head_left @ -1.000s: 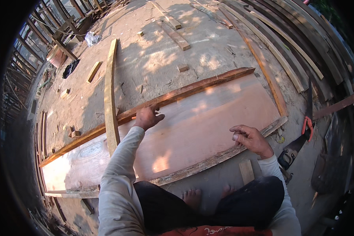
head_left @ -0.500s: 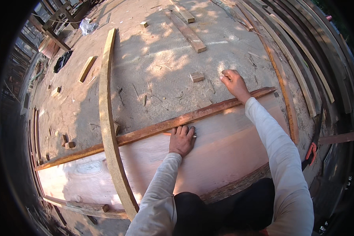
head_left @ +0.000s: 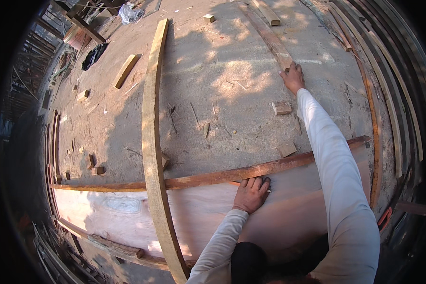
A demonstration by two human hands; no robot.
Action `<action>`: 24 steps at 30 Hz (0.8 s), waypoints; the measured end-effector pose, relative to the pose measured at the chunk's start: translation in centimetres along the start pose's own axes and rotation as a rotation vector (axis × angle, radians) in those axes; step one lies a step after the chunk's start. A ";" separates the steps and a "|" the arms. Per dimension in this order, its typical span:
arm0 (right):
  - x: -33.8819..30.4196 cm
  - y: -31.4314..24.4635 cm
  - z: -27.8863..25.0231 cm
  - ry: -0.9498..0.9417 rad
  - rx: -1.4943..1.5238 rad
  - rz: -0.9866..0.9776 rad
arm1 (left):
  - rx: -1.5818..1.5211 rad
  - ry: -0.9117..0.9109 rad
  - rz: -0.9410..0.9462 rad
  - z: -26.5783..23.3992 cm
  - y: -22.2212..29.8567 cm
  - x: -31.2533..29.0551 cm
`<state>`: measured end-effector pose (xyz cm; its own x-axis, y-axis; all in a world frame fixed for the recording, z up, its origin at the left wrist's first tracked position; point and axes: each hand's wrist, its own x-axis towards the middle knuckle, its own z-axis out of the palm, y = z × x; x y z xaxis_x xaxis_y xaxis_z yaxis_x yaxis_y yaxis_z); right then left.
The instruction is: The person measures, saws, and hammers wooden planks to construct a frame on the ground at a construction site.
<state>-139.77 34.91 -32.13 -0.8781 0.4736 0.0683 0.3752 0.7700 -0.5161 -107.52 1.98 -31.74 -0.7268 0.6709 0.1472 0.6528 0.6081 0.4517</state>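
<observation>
My left hand (head_left: 252,194) presses on a wide, pale reddish board (head_left: 203,208), close to its far edge. Its fingers are curled over a thin orange pencil (head_left: 235,183) that shows on the thumb-away side. Along that edge lies a narrow reddish-brown wooden strip (head_left: 213,177). My right arm is stretched far forward. There my right hand (head_left: 294,78) has its fingers closed round the near end of a brown wooden plank (head_left: 269,35) on the ground. The undersides of both hands are hidden.
A long pale beam (head_left: 154,118) lies across the board on the left. Wood offcuts (head_left: 282,108) and a short yellowish block (head_left: 126,71) are scattered on the sandy ground. Stacked long timbers (head_left: 388,85) line the right side. A red-orange tool handle (head_left: 386,217) shows at lower right.
My right hand has moved forward from above the strip and closed on the plank's near end. My left hand stays on the board with the pencil. The view has shifted.
</observation>
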 end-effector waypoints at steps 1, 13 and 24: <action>0.7 0.6 0.6 0.020 -0.030 0.002 | 0.002 -0.003 -0.001 0.1 0.1 0.2; 2.6 0.5 0.1 0.020 -0.051 -0.102 | 0.012 0.006 -0.026 -0.5 -0.2 0.4; 3.3 0.1 0.7 0.096 -0.085 -0.001 | -0.010 -0.024 -0.023 -0.3 0.1 0.3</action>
<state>-142.79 36.26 -32.60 -0.8476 0.5083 0.1524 0.4017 0.8022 -0.4417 -107.77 2.14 -31.42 -0.7363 0.6667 0.1157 0.6337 0.6196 0.4632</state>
